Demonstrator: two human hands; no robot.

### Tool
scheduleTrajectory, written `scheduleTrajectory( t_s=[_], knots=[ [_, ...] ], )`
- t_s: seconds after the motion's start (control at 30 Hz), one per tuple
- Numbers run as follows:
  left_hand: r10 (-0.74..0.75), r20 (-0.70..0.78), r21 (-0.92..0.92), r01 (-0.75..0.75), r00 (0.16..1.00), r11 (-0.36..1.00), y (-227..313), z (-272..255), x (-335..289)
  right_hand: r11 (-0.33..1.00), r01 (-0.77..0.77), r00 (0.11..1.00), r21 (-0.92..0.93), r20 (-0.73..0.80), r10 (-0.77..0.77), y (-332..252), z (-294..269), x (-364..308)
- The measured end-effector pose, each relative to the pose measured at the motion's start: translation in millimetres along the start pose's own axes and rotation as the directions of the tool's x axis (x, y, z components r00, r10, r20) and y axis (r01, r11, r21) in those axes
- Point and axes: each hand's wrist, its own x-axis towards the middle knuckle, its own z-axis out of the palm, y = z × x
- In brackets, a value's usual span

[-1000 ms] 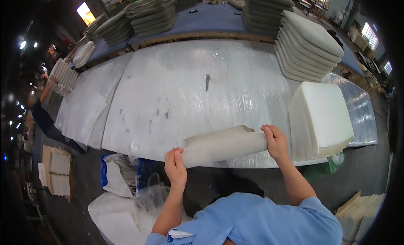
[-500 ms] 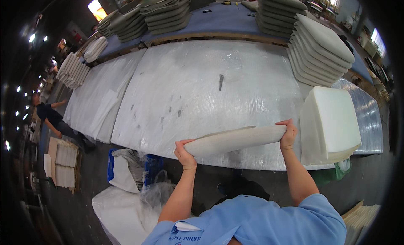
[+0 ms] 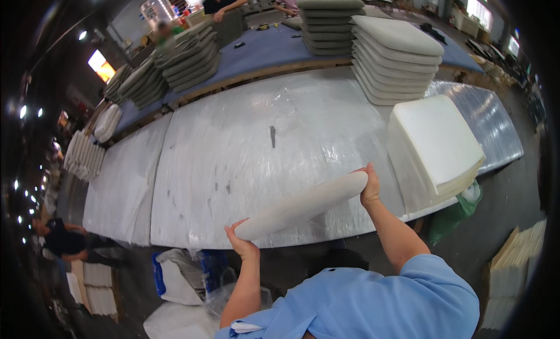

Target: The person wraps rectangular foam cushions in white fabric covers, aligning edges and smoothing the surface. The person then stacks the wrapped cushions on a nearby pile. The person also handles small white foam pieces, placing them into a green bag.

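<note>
A light grey fabric-covered seat cushion [image 3: 303, 206] is held edge-up between my two hands, over the near edge of the plastic-wrapped table [image 3: 233, 152]. My left hand [image 3: 242, 243] grips its left end, and my right hand [image 3: 370, 186] grips the right end, a little farther away. The cushion tilts, right end higher in the picture. To the right of my right hand stands a stack of white foam pads [image 3: 437, 143]. Behind that rises a pile of pale grey cushions [image 3: 396, 53]. A dark narrow tool [image 3: 272, 136] lies on the wrapped surface.
Across the far side runs a blue-topped table [image 3: 262, 50] bearing stacks of darker grey cushions [image 3: 329, 24]. Two people [image 3: 224, 2] are behind it. Another person [image 3: 64, 240] stands at the left. A blue crate [image 3: 157, 275] and a green bag [image 3: 458, 213] are below the near edge.
The view has turned to the right. The cushion has tilted more, its left end now nearer to me and its right end farther away; both hands still grip it.
</note>
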Motion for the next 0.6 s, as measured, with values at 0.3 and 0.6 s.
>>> scheduleTrajectory(
  t_s=[0.3,0.6],
  knots=[
    [-0.108,-0.042,-0.082,0.105,0.993,0.991,21.9,25.2,36.8,0.978,-0.206,0.969,0.027,-0.129,0.208,24.3,3.1,-9.0],
    [-0.067,-0.004,0.187,0.067,0.998,0.980,56.3,30.8,57.8,0.949,-0.071,0.982,-0.308,0.144,0.120,54.1,-38.3,-95.6]
  ],
)
